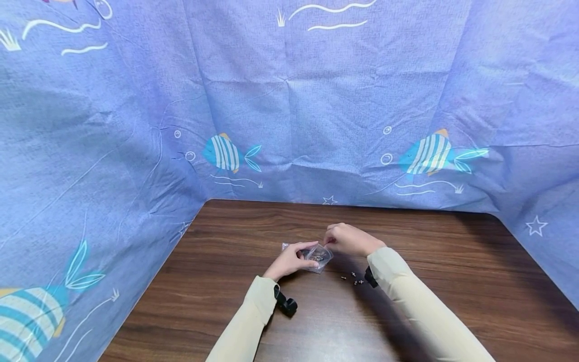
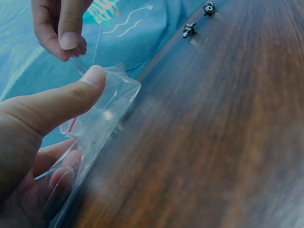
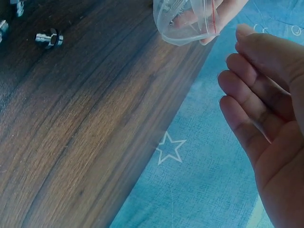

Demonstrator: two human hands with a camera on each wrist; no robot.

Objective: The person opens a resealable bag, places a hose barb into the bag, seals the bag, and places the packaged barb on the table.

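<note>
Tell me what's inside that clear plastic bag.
Small metallic pieces show inside the bag, too small to count. The left hand covers part of it, hiding anything there.

The worktop [image 1: 461,256] offers wide bare stretches outside both forearms. Between the forearms, several small metal fittings [image 1: 356,279] (low, but loose) obstruct a sliding path. The left hand [image 1: 289,261], plastic bag [image 1: 326,255] and right hand [image 1: 348,240] block the middle; behind them bare wood reaches the curtain [image 1: 330,110], which bounds the far edge.
</note>
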